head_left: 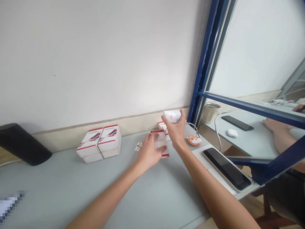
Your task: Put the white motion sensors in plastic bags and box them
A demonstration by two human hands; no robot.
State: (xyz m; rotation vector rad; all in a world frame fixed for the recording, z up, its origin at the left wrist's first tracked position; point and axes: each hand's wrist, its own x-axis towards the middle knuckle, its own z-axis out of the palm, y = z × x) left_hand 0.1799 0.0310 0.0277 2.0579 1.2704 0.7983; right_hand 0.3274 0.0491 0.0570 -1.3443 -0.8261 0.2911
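Head view of my two hands over a pale grey bench (pixel 59 187). My right hand (pixel 175 130) is closed around a rounded white plastic case (pixel 172 116), raising it clear of the surface near the back of the bench, with the fingers curled over its far side. My left hand (pixel 149 152) grips a flat red-edged packet (pixel 159 143) upright between fingers and thumb, just in front of the right wrist. The case appears light, stiff and smooth, so it may slip if pinched; I judge a wrap across its widest part the surest hold. The packet appears light and thin, perhaps easily bent, and is best taken by its long edges. To the left stand white red-trimmed boxes (pixel 98 143) in a neat block, and a small white plug (pixel 138 146) lies between them and my left hand. Another red-trimmed box (pixel 162 126) sits partly hidden behind my right hand. An orange fox-faced charm (pixel 194 140) lies beside a thin cable (pixel 193 126), and a black slab device (pixel 226 168) rests on a white pad (pixel 214 170). A black object (pixel 21 144) lies at the far left, and a blue metal frame (pixel 205 63) rises at the right, with a metal cup (pixel 211 113) beyond it.
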